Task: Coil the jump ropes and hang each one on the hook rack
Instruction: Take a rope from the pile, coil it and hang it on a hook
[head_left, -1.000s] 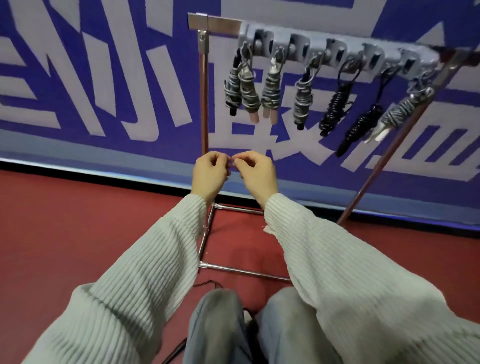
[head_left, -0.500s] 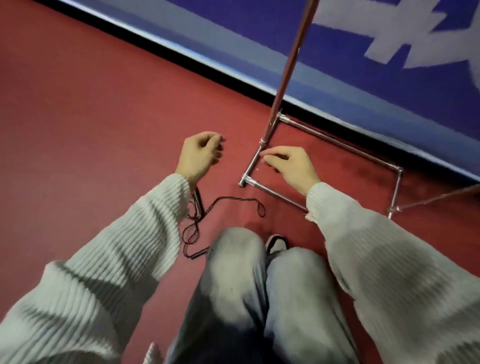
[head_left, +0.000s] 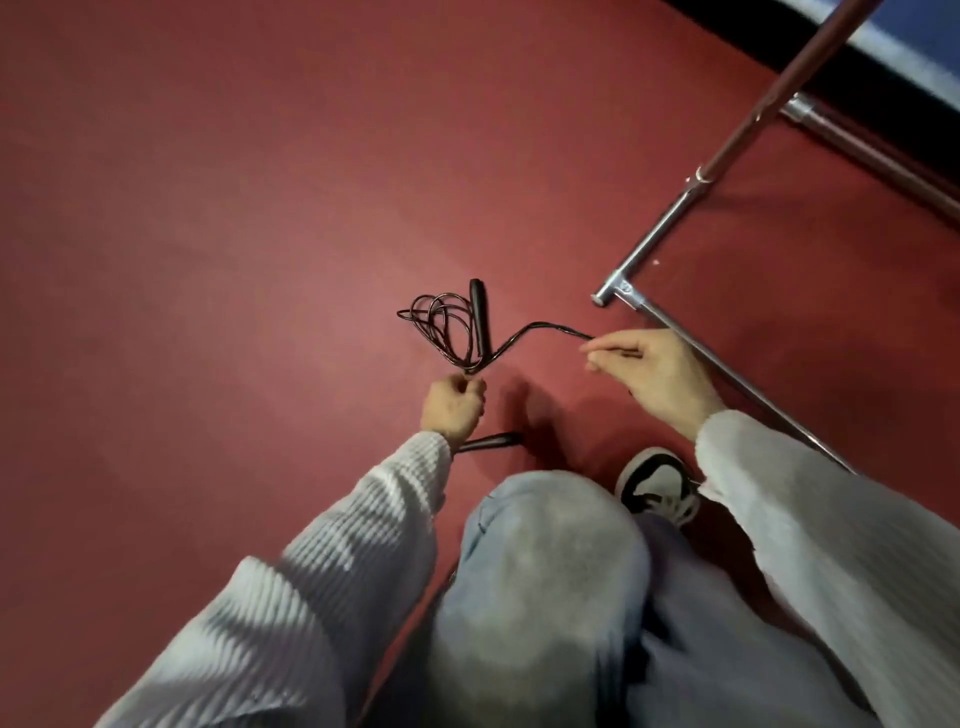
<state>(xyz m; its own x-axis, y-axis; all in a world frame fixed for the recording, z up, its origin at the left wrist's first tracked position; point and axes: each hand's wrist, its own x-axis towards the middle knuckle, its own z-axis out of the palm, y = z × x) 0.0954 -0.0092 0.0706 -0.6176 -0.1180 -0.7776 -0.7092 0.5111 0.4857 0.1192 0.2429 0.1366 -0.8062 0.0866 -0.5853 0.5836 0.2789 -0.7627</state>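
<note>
Jump rope (head_left: 452, 332): black, thin cord lying in loose loops on the red floor (head_left: 208, 234), in front of the person's knees.
Handles: one (head_left: 480, 317) beside the loops; the other (head_left: 488, 441) under the left wrist.
Left hand (head_left: 452, 408): fingers curled, pinching the gathered cord.
Right hand (head_left: 652, 374): thumb and forefinger pinch the free strand.
Handling: likely light, limp, tangle-prone; grip the rigid handles, then wind.
Rack base (head_left: 670, 312): right of the rope; hooks out of view.
</note>
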